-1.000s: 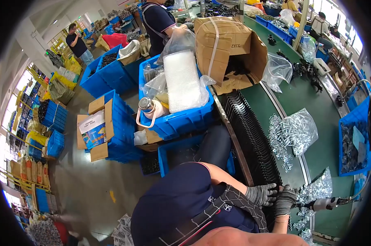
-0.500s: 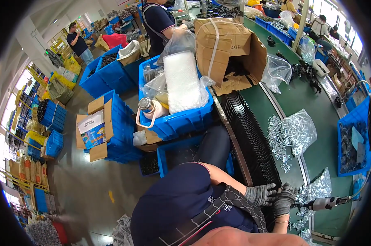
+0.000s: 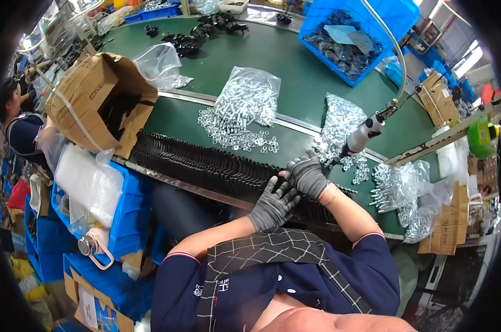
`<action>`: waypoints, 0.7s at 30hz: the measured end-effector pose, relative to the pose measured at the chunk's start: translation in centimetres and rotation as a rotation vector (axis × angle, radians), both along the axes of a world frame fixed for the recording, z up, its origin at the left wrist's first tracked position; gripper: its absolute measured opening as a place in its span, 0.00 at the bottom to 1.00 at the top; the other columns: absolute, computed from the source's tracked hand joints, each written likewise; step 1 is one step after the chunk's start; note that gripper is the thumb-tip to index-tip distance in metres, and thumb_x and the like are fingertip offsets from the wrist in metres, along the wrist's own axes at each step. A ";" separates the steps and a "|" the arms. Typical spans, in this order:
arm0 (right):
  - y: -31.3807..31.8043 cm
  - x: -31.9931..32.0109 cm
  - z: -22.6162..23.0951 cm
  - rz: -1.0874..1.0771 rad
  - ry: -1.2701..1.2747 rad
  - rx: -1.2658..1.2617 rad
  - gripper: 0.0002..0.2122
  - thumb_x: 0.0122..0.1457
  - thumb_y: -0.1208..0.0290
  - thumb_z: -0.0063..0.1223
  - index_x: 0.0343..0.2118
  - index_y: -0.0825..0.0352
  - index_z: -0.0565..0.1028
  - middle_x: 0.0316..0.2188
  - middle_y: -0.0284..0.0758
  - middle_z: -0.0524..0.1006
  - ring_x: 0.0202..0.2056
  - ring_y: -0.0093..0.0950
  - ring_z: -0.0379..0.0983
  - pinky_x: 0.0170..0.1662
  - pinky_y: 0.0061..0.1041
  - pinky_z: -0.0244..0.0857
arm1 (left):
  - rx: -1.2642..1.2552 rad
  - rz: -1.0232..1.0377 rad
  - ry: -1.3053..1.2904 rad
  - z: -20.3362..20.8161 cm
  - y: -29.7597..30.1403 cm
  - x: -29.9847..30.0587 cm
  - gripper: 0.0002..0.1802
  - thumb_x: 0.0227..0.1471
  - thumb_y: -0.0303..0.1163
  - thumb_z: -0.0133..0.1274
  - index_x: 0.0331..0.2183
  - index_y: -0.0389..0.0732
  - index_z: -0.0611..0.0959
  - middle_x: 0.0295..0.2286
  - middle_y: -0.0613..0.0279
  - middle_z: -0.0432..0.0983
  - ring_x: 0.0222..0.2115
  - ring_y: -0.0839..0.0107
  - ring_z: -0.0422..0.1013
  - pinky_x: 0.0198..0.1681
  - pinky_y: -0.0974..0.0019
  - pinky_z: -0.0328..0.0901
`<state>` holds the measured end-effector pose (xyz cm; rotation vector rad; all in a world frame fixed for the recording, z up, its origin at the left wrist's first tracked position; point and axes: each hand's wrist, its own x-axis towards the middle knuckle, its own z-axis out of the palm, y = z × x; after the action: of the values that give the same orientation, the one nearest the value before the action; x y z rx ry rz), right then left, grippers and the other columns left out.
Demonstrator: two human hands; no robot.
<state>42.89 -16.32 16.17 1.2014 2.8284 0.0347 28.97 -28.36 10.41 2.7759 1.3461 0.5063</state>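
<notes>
A long row of thin black parts, packed face to face, runs along the near edge of the green work surface. Both my hands wear grey knitted gloves. My left hand lies over the near side of the row with its fingers apart. Close by on the far side, my right hand rests on the row, fingers slightly bent and spread, one bare fingertip showing. The undersides of its fingers are hidden. Just beyond it hangs a grey and black power screwdriver, above spilled metal nuts.
Clear bags of metal fasteners and loose nuts lie beyond the row. An open cardboard box stands at its left end. A blue bin of dark parts sits far right. Blue crates with bubble wrap and a bottle stand at left.
The view has swung to the right, bringing the bench and screwdriver toward the middle. Both hands remain at the row, with the left now a little farther from the right.
</notes>
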 end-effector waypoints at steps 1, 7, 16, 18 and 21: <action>0.8 2.0 0.1 -0.010 -0.016 -0.014 0.15 0.60 0.55 0.48 0.37 0.62 0.75 0.35 0.37 0.78 0.42 0.35 0.74 0.56 0.41 0.55 | -0.001 -0.046 -0.012 -0.4 1.0 2.0 0.31 0.50 0.48 0.50 0.54 0.46 0.75 0.55 0.51 0.67 0.58 0.51 0.60 0.63 0.35 0.41; 10.6 12.6 -4.4 -0.223 0.262 -0.105 0.13 0.59 0.56 0.49 0.38 0.61 0.75 0.35 0.40 0.77 0.39 0.42 0.75 0.41 0.42 0.66 | -0.048 -0.329 -0.050 -2.5 4.8 13.2 0.32 0.48 0.48 0.52 0.55 0.47 0.74 0.55 0.53 0.69 0.57 0.54 0.63 0.65 0.39 0.40; 17.2 5.9 -6.0 -0.249 0.103 -0.151 0.14 0.55 0.63 0.54 0.40 0.67 0.76 0.33 0.46 0.77 0.38 0.43 0.76 0.43 0.41 0.68 | -0.013 -0.238 -0.065 -5.0 5.4 14.4 0.35 0.49 0.53 0.49 0.56 0.46 0.72 0.57 0.50 0.65 0.60 0.50 0.57 0.63 0.29 0.36; 16.9 4.9 -4.5 -0.246 -0.038 -0.208 0.13 0.54 0.64 0.54 0.38 0.69 0.77 0.33 0.47 0.77 0.37 0.44 0.76 0.42 0.40 0.69 | 0.035 -0.230 -0.103 -5.8 5.4 13.8 0.35 0.47 0.52 0.51 0.55 0.47 0.74 0.57 0.51 0.64 0.61 0.51 0.56 0.62 0.28 0.36; 16.1 4.0 -3.8 -0.212 0.012 -0.147 0.12 0.54 0.64 0.54 0.36 0.68 0.78 0.33 0.46 0.78 0.37 0.43 0.76 0.41 0.39 0.69 | 0.136 -0.220 -0.185 -6.8 5.3 13.4 0.33 0.43 0.50 0.54 0.52 0.47 0.76 0.58 0.52 0.64 0.62 0.52 0.54 0.61 0.27 0.37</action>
<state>46.87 -0.24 12.37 1.4617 2.6414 -0.1886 42.35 -23.03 3.58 2.8485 0.9898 0.8449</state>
